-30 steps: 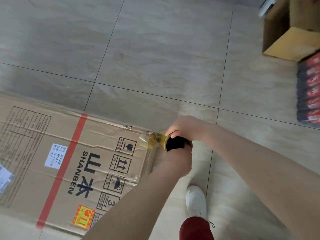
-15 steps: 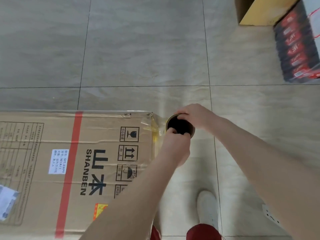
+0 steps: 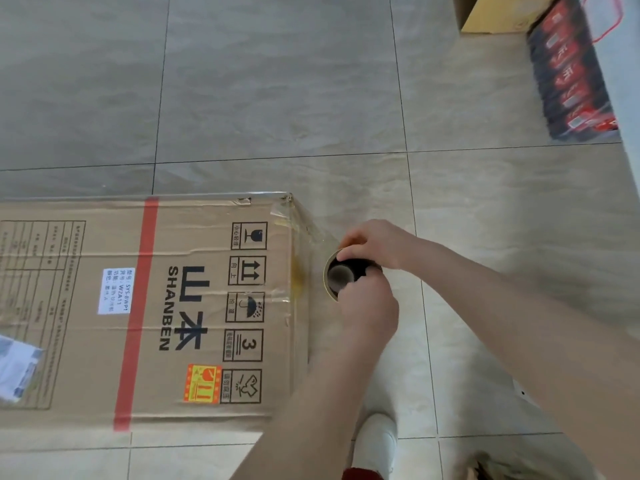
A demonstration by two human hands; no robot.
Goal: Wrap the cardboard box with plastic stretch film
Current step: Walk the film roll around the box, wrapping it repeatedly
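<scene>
A large cardboard box [image 3: 145,306] lies flat on the tiled floor at the left, printed with SHANBEN, a red stripe and handling symbols. Just right of its end I hold a roll of stretch film [image 3: 341,275] upright, so I look down its dark hollow core. My right hand [image 3: 375,245] grips the roll's far rim and my left hand [image 3: 369,308] grips its near rim. A clear sheet of film [image 3: 311,230] runs from the roll to the box's far right corner.
A white shoe [image 3: 375,441] stands on the floor below my hands. At the top right sit an open cardboard carton [image 3: 491,15] and a dark pack with red labels [image 3: 571,71]. A white paper label [image 3: 15,372] sticks to the box's left part.
My view has swung so the box lies squarer and lower left. Both hands have carried the roll along the box's right end toward me, with film trailing from the far corner.
</scene>
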